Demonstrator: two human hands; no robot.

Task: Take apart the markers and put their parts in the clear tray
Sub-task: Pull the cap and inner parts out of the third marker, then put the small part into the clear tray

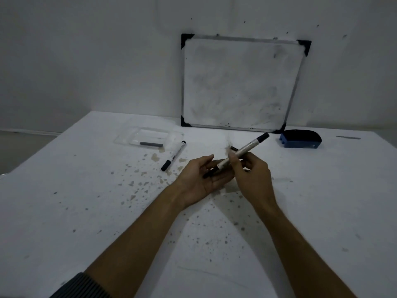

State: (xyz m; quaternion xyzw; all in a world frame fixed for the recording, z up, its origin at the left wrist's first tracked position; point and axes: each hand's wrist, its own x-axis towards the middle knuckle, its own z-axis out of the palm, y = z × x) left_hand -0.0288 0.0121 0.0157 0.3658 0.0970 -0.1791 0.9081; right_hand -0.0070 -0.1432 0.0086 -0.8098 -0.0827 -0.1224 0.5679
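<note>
Where the white counter (86, 211) meets the plain pale wall, a small whiteboard (238, 82) with black corner caps leans upright, its face smeared with grey wipe marks. Brownish and grey specks and stains spatter the counter, thickest in the middle, near the hands. A blue and black eraser (300, 141) sits just right of the whiteboard's lower corner, and a thin grey strip lies further right near the edge.

Over the middle of the counter, the right hand (252, 175) has its fingers (234, 166) closed round a marker body (242, 151), a silvery-white barrel that tilts up and away to the right and ends in a dark tip section. The left hand (202, 177) lies palm up beneath it with fingers loosely spread, and a dark slender part (209, 173) rests across that palm; I cannot tell exactly which piece it is. Another small dark piece shows just behind the right hand's fingers, half hidden.

To the left of the hands, a whole marker (173, 155) lies flat on the counter, white with black ends and dark print on its side, pointing towards the tray.

Further back and left sits the clear tray (129, 139), shallow and see-through. Inside, along its near side, lies one grey rod (150, 144) with a pale end.
</note>
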